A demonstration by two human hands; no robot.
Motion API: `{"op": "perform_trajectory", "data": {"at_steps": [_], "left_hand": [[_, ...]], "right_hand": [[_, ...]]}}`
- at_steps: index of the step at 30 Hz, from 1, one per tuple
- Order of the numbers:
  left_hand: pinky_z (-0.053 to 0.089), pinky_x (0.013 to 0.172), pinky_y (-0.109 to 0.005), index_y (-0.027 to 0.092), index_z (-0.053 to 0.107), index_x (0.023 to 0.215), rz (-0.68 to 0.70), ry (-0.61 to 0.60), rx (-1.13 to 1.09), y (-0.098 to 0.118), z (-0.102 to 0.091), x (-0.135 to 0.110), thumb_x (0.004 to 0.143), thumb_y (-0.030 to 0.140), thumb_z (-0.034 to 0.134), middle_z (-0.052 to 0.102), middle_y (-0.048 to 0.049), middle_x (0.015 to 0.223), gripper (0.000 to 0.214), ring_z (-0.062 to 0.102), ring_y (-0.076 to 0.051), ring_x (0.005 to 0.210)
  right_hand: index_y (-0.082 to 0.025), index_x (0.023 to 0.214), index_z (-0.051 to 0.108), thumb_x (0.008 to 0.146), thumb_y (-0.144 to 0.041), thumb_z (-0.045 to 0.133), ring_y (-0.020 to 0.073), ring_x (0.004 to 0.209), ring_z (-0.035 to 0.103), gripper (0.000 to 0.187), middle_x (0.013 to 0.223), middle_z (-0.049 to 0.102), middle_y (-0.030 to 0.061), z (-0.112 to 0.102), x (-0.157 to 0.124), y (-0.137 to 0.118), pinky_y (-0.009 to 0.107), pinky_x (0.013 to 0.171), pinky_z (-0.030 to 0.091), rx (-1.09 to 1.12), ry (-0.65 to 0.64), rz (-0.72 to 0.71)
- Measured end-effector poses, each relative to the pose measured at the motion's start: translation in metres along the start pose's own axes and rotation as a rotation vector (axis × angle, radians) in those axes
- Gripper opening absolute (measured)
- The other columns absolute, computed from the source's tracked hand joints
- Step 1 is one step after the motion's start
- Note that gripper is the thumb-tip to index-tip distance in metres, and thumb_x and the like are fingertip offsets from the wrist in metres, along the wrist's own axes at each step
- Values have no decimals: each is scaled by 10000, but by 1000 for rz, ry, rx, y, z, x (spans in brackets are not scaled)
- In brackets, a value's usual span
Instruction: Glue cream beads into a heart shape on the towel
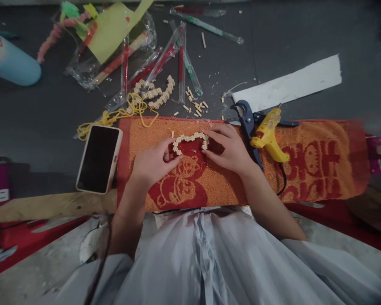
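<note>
A curved strip of small pale stick pieces [190,139] lies on an orange and red towel [305,169]. My left hand [154,163] pinches the strip's left end with fingers closed. My right hand [227,148] presses its fingertips on the strip's right end, fingers bent together. Both hands rest on the towel.
A phone [98,157] lies face down left of the towel. A yellow glue gun [268,135] and blue cutters [247,123] rest to the right. Behind are more stick strips [160,93], yellow cord [114,116], wrapped chopsticks [180,59], a white strip [292,84] and a blue bottle [9,61].
</note>
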State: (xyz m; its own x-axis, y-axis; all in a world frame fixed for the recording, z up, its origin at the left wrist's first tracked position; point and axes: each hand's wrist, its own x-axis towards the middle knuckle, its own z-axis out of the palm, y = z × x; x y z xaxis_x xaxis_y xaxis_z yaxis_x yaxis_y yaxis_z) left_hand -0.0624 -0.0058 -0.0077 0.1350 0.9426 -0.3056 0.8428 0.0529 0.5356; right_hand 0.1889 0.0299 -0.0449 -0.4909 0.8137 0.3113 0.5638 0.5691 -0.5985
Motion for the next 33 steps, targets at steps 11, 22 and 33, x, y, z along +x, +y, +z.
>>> {"op": "perform_trajectory", "data": {"at_steps": [11,22,33], "left_hand": [[340,574,-258,241,609,1291,-20,-30,-33,-1,0,1,814,430,667,610,30,710,516,512,-126,607],[335,575,-254,226,597,1305,-14,-63,-42,-2,-3,1,807,431,664,586,39,703,543,501,-119,609],[331,572,-253,238,611,1280,-1,-47,-39,-3,0,1,824,402,656,578,41,691,487,500,-115,601]], "right_hand": [[-305,1372,561,879,-411,620,302,1107,588,508,1188,626,108,0,-1,0,542,976,471,15,-24,19],[-272,1382,560,876,-429,644,303,1121,590,536,1196,621,119,-1,-2,3,526,975,482,12,3,-28],[-278,1373,564,870,-404,658,299,1099,595,528,1186,622,112,0,-3,3,520,966,487,23,14,-31]]}}
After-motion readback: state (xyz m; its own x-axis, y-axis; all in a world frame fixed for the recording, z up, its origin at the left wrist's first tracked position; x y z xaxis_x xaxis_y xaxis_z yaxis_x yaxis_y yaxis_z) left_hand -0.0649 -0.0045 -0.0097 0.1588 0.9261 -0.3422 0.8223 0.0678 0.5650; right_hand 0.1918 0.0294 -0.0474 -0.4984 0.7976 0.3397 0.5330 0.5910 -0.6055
